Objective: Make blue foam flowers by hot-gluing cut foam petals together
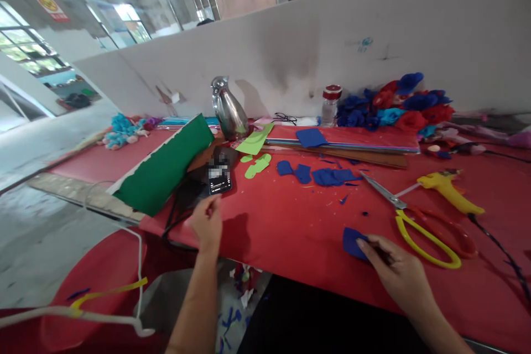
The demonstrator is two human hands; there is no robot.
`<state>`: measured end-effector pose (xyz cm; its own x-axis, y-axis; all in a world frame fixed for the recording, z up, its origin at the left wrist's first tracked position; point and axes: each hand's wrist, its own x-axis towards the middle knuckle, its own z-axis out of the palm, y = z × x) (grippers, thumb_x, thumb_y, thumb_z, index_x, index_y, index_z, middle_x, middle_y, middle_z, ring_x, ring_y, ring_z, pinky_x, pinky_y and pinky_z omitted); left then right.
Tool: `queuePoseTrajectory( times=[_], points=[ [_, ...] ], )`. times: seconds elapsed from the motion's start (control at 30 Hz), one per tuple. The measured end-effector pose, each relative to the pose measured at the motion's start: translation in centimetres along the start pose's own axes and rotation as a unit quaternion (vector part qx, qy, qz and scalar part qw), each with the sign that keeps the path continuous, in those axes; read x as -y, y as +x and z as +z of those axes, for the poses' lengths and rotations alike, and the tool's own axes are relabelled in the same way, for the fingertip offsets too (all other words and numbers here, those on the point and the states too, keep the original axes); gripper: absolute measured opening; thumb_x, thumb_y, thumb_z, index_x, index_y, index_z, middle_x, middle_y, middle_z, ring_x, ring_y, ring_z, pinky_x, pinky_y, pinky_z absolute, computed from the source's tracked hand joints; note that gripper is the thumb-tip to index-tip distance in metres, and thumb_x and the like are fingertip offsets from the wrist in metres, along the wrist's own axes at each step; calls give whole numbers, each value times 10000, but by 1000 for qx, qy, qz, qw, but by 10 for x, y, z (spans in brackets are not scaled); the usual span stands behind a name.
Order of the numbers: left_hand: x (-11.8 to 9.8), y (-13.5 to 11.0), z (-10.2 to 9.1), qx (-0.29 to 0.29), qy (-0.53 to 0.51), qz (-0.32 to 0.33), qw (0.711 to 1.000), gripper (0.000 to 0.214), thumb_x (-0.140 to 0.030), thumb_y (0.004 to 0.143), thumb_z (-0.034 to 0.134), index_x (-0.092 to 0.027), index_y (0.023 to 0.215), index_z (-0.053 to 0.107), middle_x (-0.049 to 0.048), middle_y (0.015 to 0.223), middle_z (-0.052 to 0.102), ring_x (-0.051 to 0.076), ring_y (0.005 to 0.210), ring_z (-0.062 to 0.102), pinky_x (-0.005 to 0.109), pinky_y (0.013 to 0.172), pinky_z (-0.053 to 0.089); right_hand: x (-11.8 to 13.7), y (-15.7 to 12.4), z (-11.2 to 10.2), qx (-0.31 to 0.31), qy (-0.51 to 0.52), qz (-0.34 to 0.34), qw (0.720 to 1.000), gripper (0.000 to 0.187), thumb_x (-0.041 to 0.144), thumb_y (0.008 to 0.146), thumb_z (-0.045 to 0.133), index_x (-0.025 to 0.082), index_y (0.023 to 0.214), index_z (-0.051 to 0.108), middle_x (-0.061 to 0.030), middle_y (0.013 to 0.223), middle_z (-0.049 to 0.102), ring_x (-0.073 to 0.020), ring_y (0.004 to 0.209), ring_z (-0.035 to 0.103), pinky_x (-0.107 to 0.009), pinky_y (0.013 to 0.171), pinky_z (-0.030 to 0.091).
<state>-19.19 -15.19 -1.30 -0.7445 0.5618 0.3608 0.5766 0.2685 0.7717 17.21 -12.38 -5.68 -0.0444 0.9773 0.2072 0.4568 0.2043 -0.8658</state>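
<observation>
My right hand pinches a small piece of blue paper between thumb and fingers, just above the red table near its front edge. My left hand is loosely curled, with nothing visible in it, just below a phone. Whether a fingertip touches the phone I cannot tell. Several cut blue paper pieces lie across the middle of the table, with light green paper pieces to their left. Large scissors with yellow and red handles lie slightly open beyond my right hand.
A yellow glue gun with a black cord lies at right. Behind are a metal jug, a glass jar, stacked paper sheets and blue and red paper flowers. A green board leans at left; a red stool stands below.
</observation>
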Motion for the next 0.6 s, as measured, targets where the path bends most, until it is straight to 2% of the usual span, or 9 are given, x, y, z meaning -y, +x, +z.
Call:
queuePoseTrajectory(
  times=[0.03,0.07,0.13,0.2,0.3,0.4,0.47,0.53,0.6],
  points=[
    [14,17,-10,-43,37,-11,998,265,-303,791,514,-194,922,717,81,957,731,227,873,649,352,840,501,-1,-1,0,-3,0,1,1000,289,489,765,603,217,795,698,-55,760,742,-241,718,712,-290,640,586],
    [27,34,-18,-59,82,-23,995,277,-284,784,510,-187,944,714,97,982,724,246,906,645,377,869,490,-1,-1,-1,-5,-2,3,1000,294,494,762,604,217,791,696,-55,754,742,-242,713,713,-287,632,587],
    [50,63,-30,-62,174,-38,982,328,-280,742,571,-143,1009,702,159,1026,707,305,998,625,435,924,458,-1,-1,-1,-10,-12,6,1000,302,504,760,603,218,787,696,-55,746,741,-242,708,715,-278,612,587],
    [65,83,-35,-46,243,-63,967,414,-306,757,579,-81,1092,671,240,1092,676,369,1086,591,499,950,425,-1,-1,0,-14,-23,3,1000,309,513,761,599,222,786,700,-53,744,743,-241,705,717,-269,601,587],
    [76,101,-30,6,283,-83,956,503,-350,773,583,-38,1165,631,292,1144,647,423,1136,564,544,944,415,-3,0,2,-22,-33,-5,999,331,538,755,595,227,777,707,-50,737,745,-236,685,718,-258,576,585],
    [77,114,-19,16,284,-84,955,552,-349,752,619,-65,1225,598,269,1162,652,401,1143,575,516,946,434,-6,0,3,-27,-44,-2,999,370,572,736,596,223,763,713,-51,737,749,-235,679,720,-255,578,587],
    [78,124,-13,12,293,-112,950,593,-353,739,636,-66,1255,575,265,1166,652,382,1138,588,481,930,459,-8,0,3,-24,-54,7,998,396,592,726,593,217,758,717,-55,748,752,-238,702,724,-253,590,588],
    [83,137,-9,16,287,-160,944,582,-387,729,644,-82,1223,600,256,1158,660,376,1085,621,454,864,497,-9,1,3,-23,-64,16,998,426,618,714,588,215,753,721,-60,757,755,-243,720,727,-251,593,587],
    [92,149,-7,35,257,-164,952,472,-388,699,669,-118,1086,674,226,1029,713,359,965,671,423,768,526,-9,1,3,-26,-70,21,997,457,649,696,584,218,750,725,-62,762,758,-246,727,729,-251,587,586]
  ],
)
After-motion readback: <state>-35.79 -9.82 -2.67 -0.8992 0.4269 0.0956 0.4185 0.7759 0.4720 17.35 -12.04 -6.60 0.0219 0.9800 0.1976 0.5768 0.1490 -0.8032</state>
